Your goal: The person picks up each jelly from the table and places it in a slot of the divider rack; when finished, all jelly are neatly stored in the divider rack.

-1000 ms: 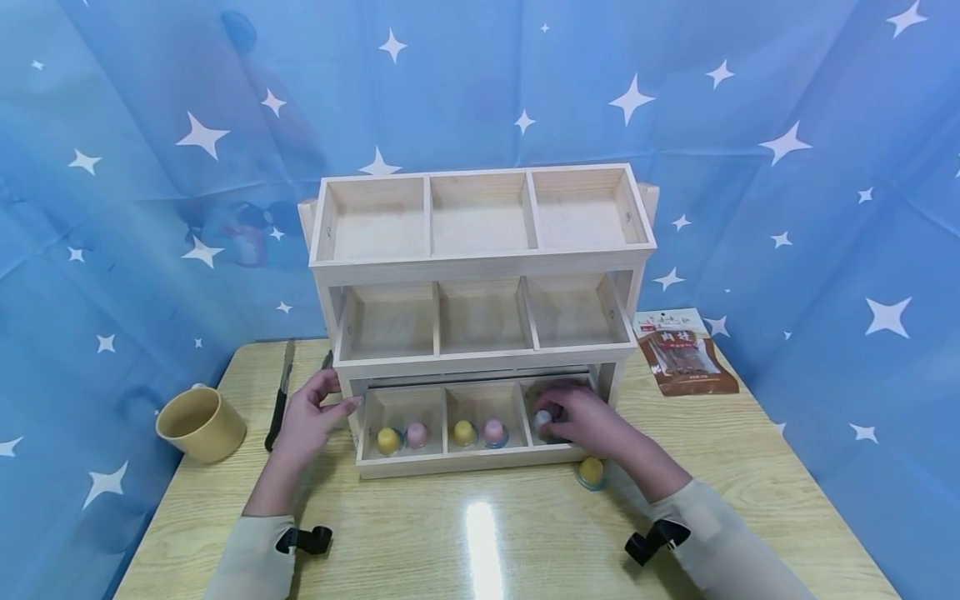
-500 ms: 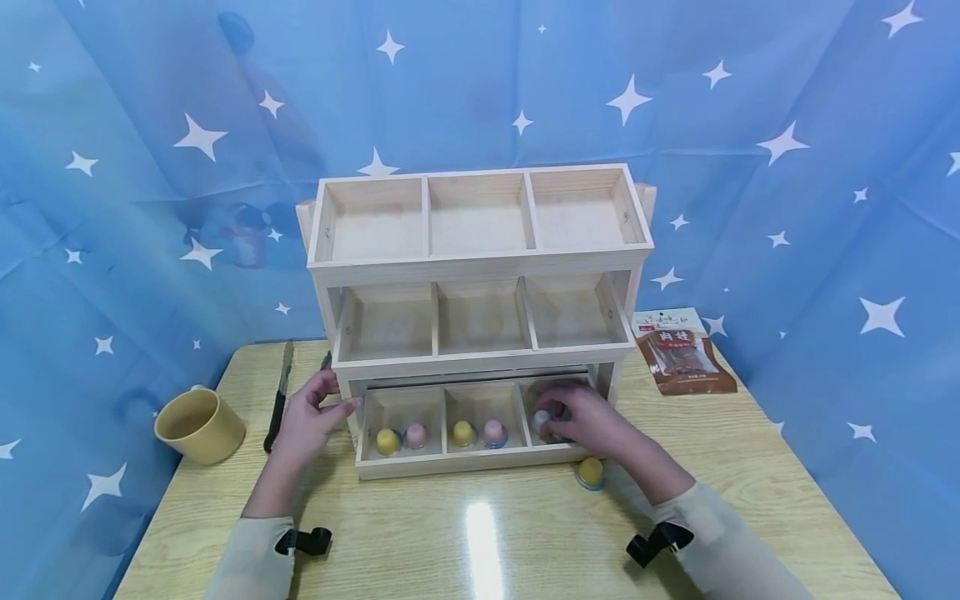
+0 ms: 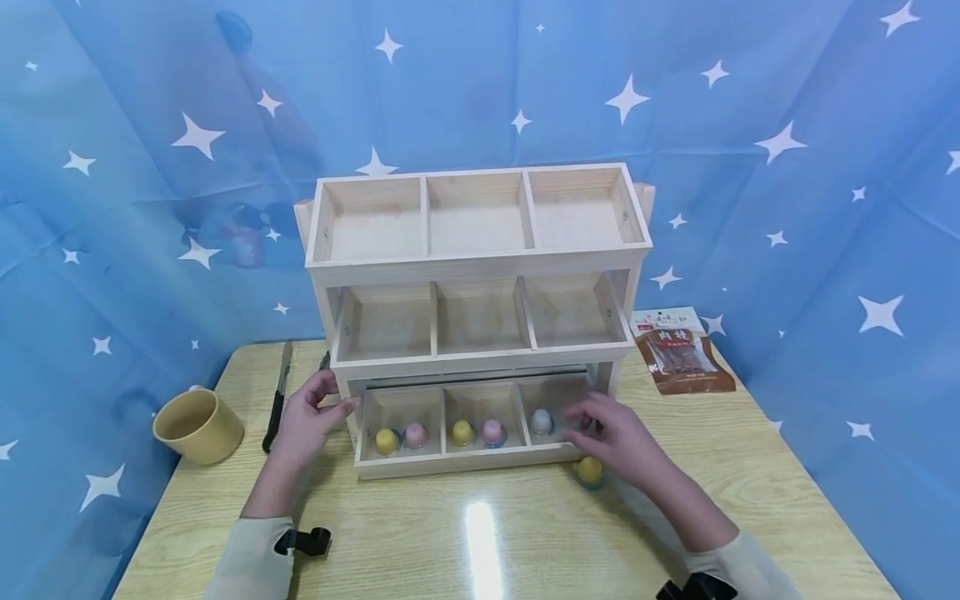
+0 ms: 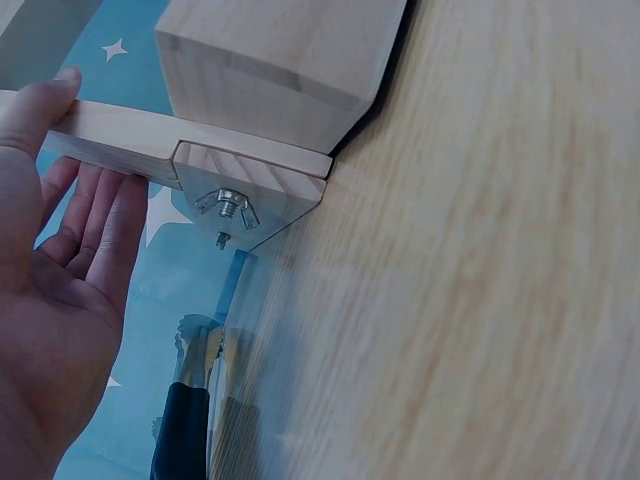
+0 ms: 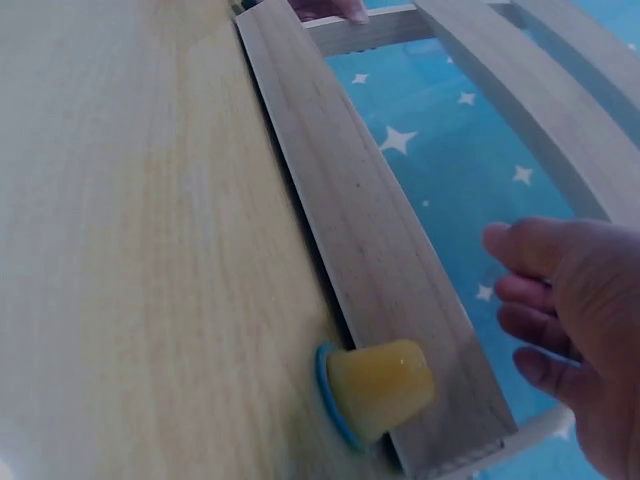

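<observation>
A three-tier wooden shelf [image 3: 480,262] with compartments stands on the table. My left hand [image 3: 306,417] holds the upright at its left side, thumb on one face and fingers on the other, as the left wrist view shows. In the bottom tray's right compartment a pale blue jelly cup [image 3: 542,422] sits upside down. Just right of it my right hand [image 3: 611,437] hovers with loosely bent fingers, holding nothing. A yellow jelly cup [image 5: 382,385] stands on the table against the tray's front, below that hand. Yellow cups [image 3: 387,442] and pink cups [image 3: 416,434] fill the left and middle compartments in pairs.
At the left of the wooden table [image 3: 420,533] stand a yellow mug [image 3: 198,425] and a black-handled knife [image 3: 279,400]. A brown and white packet [image 3: 684,350] lies right of the shelf. A blue star-patterned curtain [image 3: 480,83] hangs behind.
My right hand has let go of the pale blue jelly cup and drawn back to the right, and the cup stays in the right compartment. The left hand has not moved.
</observation>
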Available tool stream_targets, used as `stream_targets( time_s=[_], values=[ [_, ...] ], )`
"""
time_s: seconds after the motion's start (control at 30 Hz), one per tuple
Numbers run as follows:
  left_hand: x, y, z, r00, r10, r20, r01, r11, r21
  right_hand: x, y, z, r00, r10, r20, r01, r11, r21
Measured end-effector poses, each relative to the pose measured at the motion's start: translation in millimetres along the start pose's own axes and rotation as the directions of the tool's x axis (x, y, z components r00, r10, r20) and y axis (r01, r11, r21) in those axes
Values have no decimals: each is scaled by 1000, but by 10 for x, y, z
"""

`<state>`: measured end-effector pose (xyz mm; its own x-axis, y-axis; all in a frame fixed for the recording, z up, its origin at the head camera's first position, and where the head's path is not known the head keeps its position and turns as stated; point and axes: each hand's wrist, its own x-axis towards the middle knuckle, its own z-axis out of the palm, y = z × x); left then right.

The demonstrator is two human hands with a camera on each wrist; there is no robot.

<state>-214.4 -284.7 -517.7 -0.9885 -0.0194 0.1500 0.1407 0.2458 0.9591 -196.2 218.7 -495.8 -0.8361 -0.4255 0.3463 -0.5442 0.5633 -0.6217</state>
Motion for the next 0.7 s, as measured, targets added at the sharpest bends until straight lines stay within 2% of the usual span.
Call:
stream_targets(
  time_s=[0.2,0.47,0.7],
  values=[
    [-10,24,-1,1000,-1,-4,1,1000,10,-208,20,-63,998,-56,-40,56,998,-6],
    [-18,40,8,1000,-11,-5,11,1000,21,-408,17,-94,1000,6,4,-6,1000,-18],
    [-11,43,10,1000,-11,-6,11,1000,21,-537,13,-43,1000,-5,-12,5,999,-40]
  ],
)
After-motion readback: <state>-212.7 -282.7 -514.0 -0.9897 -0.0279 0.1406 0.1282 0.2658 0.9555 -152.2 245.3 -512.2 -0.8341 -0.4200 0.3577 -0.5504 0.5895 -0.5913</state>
